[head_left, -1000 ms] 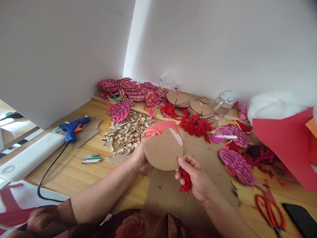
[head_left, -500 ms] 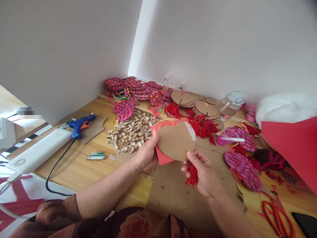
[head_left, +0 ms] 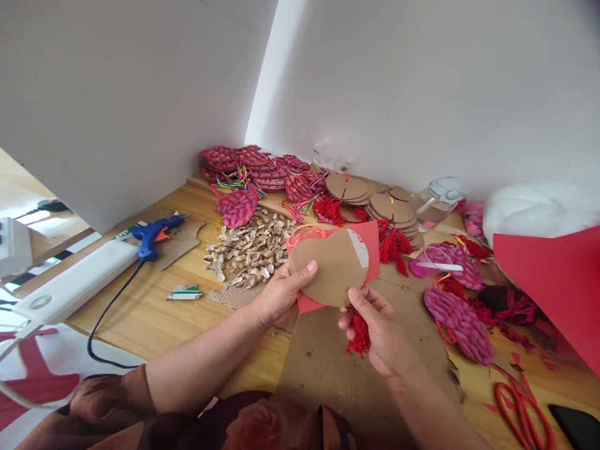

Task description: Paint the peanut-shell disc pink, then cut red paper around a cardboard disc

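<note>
While L hand [head_left: 280,294] & R hand [head_left: 377,325] pinch cardbd heart [head_left: 330,269], wood tbl [head_left: 162,312] lies below; grey walls [head_left: 398,94] meet behind

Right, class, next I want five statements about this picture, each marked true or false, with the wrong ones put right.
1. The left hand holds the card heart. True.
2. The right hand holds the scissors. False: it pinches the heart; the scissors lie on the table.
3. Red paper shows behind the heart. True.
4. The glue gun is mainly yellow. False: it is mainly blue.
5. Peanut shells lie between the glue gun and the heart. True.
</note>
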Demonstrator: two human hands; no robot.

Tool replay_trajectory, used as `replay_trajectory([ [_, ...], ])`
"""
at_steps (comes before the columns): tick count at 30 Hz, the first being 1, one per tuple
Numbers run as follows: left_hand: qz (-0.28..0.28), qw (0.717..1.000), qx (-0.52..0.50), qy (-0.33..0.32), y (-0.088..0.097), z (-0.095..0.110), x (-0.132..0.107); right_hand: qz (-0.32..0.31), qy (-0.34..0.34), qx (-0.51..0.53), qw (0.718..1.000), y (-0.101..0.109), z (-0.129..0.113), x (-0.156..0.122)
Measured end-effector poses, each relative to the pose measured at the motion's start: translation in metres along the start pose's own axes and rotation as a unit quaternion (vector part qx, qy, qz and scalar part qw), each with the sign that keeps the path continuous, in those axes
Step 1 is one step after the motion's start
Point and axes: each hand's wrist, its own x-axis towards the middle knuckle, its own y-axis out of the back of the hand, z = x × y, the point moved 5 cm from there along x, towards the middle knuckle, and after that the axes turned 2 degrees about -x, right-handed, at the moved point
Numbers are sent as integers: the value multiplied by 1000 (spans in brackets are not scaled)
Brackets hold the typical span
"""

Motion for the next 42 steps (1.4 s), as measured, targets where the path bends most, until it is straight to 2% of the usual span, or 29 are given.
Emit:
replay_trajectory([
  [7,77,997,-8,-15,6,4,4,-64,-51,23,996,-3,7,-1],
  [11,116,993,-1,-17,11,5,5,-47,-32,47,997,0,8,2],
  [16,117,991,25,-52,12,11,7,-23,-9,57,998,4,7,4],
  [21,129,988,40,-73,15,12,7,-28,3,55,998,4,6,2],
  [35,108,990,33,-81,14,8,5,-29,-4,82,996,4,14,5],
  [42,147,984,32,-96,18,7,5,-31,-5,78,996,0,18,4],
])
